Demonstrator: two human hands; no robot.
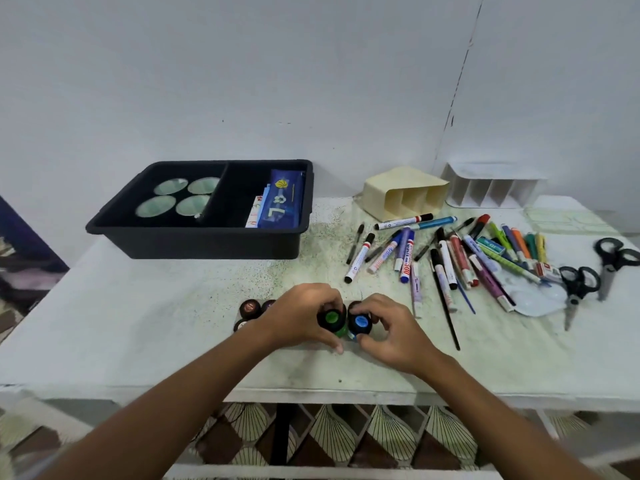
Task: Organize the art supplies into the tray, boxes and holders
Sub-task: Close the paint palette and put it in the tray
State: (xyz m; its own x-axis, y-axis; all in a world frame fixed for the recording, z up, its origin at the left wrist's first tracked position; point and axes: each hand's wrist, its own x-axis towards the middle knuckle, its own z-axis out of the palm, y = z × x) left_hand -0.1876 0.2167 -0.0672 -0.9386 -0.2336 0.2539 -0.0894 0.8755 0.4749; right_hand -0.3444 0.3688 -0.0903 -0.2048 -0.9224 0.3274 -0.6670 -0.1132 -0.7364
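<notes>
Near the table's front edge my left hand (298,317) grips a green paint jar (332,319) with a black cap. Beside it my right hand (388,332) grips a blue paint jar (360,323). Several more small jars (250,308) stand just left of my left hand, partly hidden by it. A black two-compartment tray (194,239) sits at the back left, holding round palettes (171,187) on its left side and a blue pouch (282,202) on its right. Loose markers and pens (446,252) lie scattered to the right.
A cream holder (403,192) lies on its side behind the markers, and a white divided holder (491,188) stands against the wall. Two pairs of scissors (588,282), a white palette (538,301) and erasers lie at the far right.
</notes>
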